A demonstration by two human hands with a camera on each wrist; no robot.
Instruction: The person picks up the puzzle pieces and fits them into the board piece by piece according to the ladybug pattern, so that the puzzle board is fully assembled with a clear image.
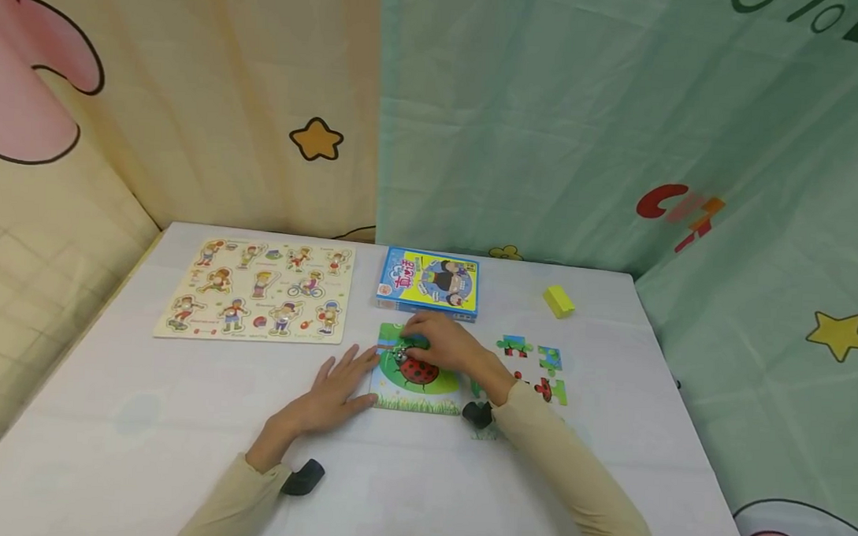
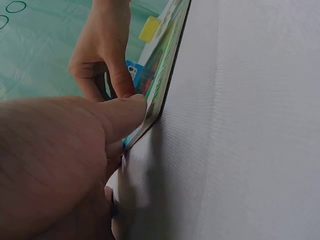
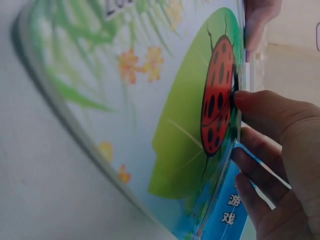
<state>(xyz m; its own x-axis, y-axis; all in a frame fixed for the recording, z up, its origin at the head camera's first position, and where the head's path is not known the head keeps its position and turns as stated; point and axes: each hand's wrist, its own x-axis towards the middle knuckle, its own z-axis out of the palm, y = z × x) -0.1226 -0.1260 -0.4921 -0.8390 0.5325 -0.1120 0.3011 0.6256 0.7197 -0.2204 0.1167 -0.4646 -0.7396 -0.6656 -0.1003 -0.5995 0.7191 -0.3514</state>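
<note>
A ladybug jigsaw puzzle (image 1: 428, 394) lies in its flat tray on the white table. My right hand (image 1: 440, 343) reaches over its upper part. Thumb and curled fingers pinch at a puzzle piece near the ladybug's head, mostly hidden under the hand. In the right wrist view the thumb (image 3: 255, 107) touches the picture beside the ladybug (image 3: 218, 97). My left hand (image 1: 335, 395) rests at the tray's left edge with fingers extended; its thumb (image 2: 127, 112) touches the lower corner. Several loose puzzle pieces (image 1: 549, 359) lie right of the tray, some partly behind the right wrist.
A blue and yellow card-game box (image 1: 428, 280) stands just behind the tray. At the back left lies a pale board of sports figures (image 1: 254, 289). A yellow block (image 1: 559, 302) sits at the back right. Printed curtains (image 1: 519, 129) close off the table's far side.
</note>
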